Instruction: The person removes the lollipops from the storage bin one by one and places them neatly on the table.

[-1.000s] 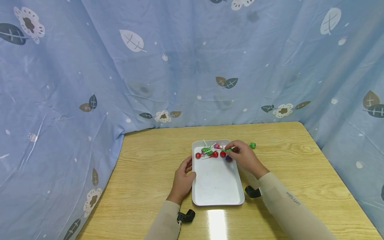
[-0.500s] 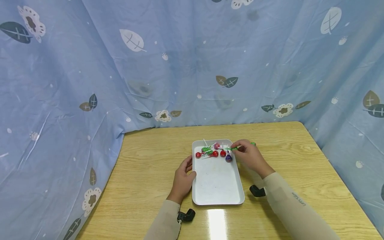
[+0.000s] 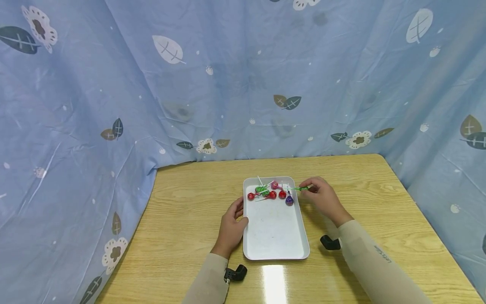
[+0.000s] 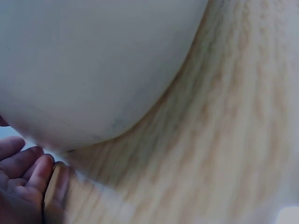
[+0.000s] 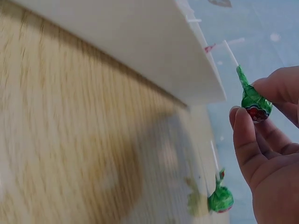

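A white rectangular tray (image 3: 276, 236) lies on the wooden table, with several lollipops gathered at its far end. Red lollipops (image 3: 273, 194), green ones (image 3: 265, 192), a pink one (image 3: 275, 185) and a purple one (image 3: 290, 200) show there. My left hand (image 3: 230, 228) holds the tray's left side, thumb at the rim and fingers along the outer wall. Just past the right rim, my right hand (image 3: 322, 198) pinches a green lollipop (image 5: 255, 103) by its wrapped head, the stick pointing toward the tray.
Another green lollipop (image 5: 220, 198) lies on the table beyond the right hand, visible in the right wrist view and hidden in the head view. A blue patterned curtain (image 3: 243, 84) hangs behind and beside the wooden table (image 3: 190, 202).
My right hand has moved right with the green lollipop, from over the tray to outside its right rim. The purple lollipop is now in full view. The left hand stays put.
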Demonstrator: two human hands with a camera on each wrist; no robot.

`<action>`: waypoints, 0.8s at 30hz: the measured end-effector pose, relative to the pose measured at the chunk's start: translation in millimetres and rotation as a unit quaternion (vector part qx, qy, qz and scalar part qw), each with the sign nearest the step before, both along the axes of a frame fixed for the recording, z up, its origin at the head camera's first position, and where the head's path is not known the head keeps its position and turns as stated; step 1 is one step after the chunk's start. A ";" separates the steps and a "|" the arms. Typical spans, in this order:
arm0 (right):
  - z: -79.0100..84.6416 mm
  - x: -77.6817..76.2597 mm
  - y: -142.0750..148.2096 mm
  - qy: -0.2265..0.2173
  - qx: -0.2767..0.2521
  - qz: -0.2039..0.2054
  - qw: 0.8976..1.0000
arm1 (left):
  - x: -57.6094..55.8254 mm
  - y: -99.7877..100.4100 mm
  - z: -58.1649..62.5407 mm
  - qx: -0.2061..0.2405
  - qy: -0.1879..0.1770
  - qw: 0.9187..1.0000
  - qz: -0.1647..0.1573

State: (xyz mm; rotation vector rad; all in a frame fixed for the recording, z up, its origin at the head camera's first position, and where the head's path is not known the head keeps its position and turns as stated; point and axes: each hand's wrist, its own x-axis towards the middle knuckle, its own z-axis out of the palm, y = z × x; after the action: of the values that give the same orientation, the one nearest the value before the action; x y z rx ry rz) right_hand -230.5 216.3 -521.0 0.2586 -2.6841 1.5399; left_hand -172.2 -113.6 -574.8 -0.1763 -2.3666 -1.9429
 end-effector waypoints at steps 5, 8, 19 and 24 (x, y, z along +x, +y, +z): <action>-6.8 -0.5 9.0 -0.002 0.009 -0.015 1.000 | 0.2 0.1 0.2 -0.002 -0.001 1.000 0.000; -8.2 0.3 13.5 -0.003 0.008 -0.016 1.000 | 0.2 -0.2 -0.2 0.000 -0.001 1.000 -0.001; -11.8 3.6 24.3 0.001 0.017 -0.025 1.000 | -0.1 0.0 0.9 0.006 0.002 1.000 -0.002; -14.4 4.1 30.4 0.003 0.019 -0.029 0.999 | -0.1 -0.1 0.5 0.006 0.003 1.000 -0.001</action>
State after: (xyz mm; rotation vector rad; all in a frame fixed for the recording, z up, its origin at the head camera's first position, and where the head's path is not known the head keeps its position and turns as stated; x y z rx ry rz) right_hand -226.4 246.7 -535.4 0.1861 -2.6930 1.4711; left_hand -172.4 -113.6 -574.3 -0.1832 -2.3515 -1.9539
